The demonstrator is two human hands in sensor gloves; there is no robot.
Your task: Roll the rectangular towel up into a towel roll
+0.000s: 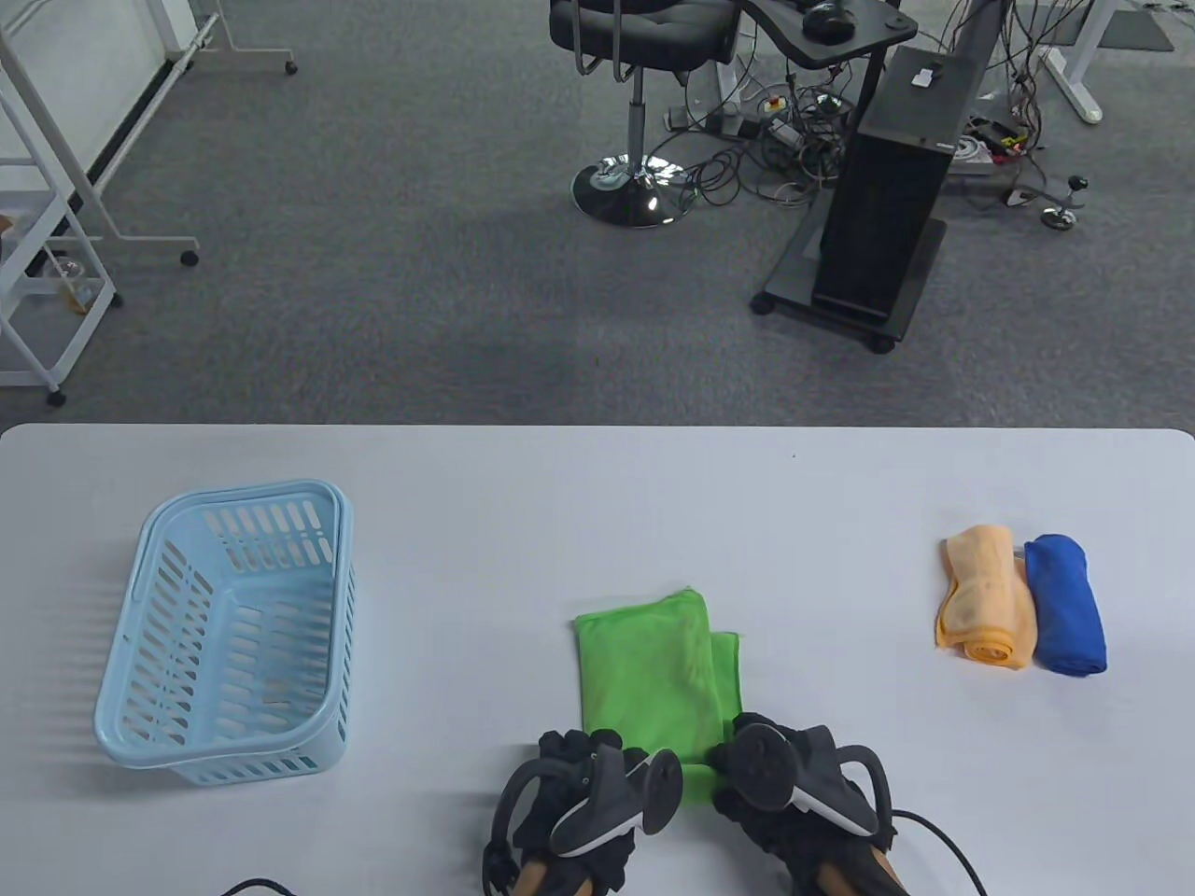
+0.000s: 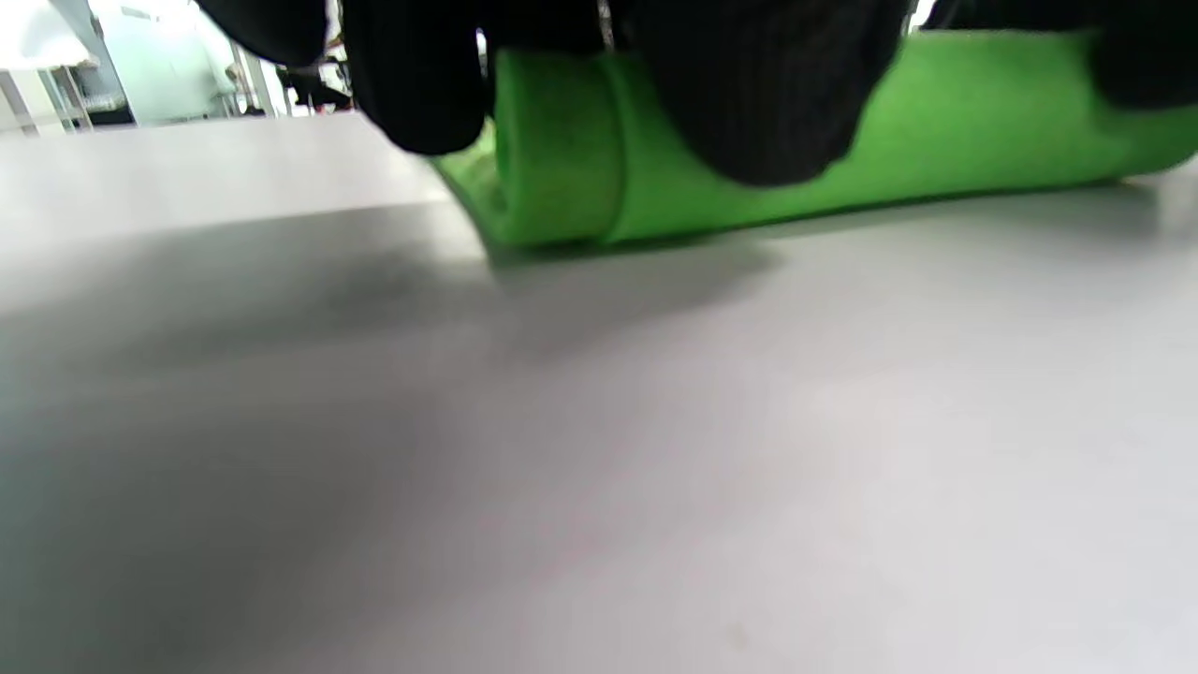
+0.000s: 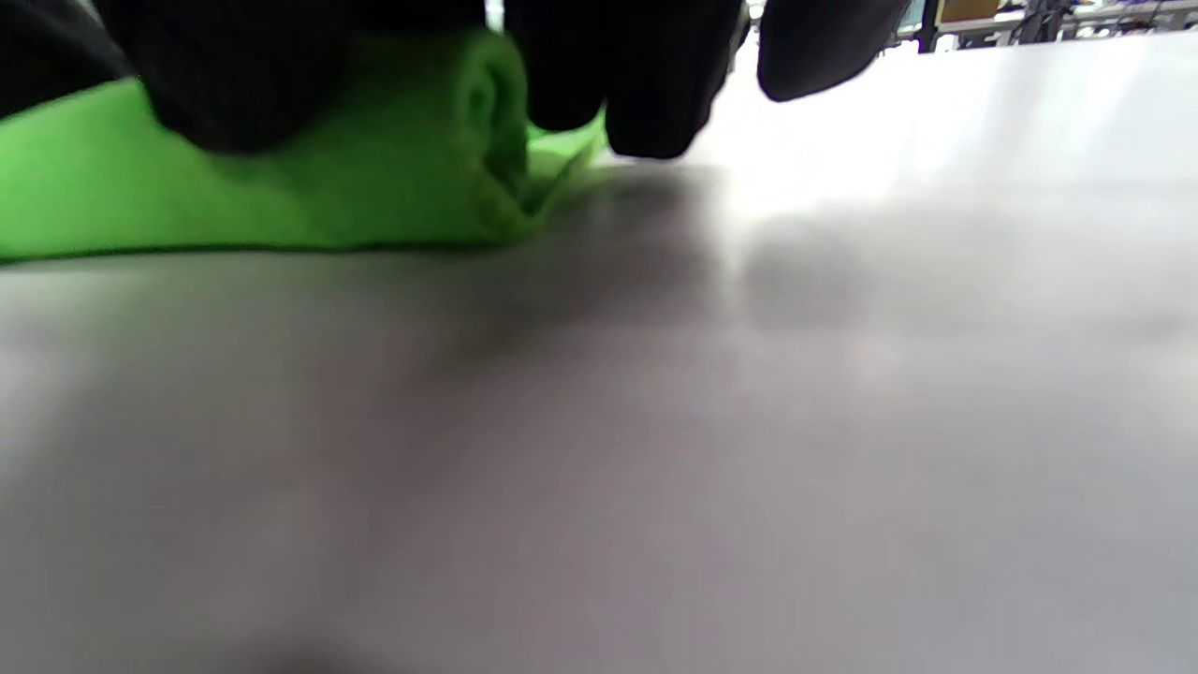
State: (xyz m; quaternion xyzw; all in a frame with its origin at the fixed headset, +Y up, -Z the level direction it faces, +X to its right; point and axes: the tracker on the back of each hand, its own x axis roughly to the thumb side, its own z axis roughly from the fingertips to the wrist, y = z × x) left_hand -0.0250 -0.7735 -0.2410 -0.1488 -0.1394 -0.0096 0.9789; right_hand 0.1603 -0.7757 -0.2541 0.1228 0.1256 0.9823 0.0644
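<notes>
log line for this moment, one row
stage: rolling started | green towel: near end rolled, rest flat | left hand: on roll | right hand: on roll | orange roll, blue roll: finished, aside

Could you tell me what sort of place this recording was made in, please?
Probably an office or lab workspace: grey carpet, a black swivel chair, a tangle of cables by a black equipment stand, and a white work table.

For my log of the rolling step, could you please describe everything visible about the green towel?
The green towel is bright green, soft cloth that looks like microfibre, folded into a strip on the white table. Its near end is rolled into a short cylinder, while the far part lies flat. The left hand and right hand hold the roll, fingers curled over it.
</notes>
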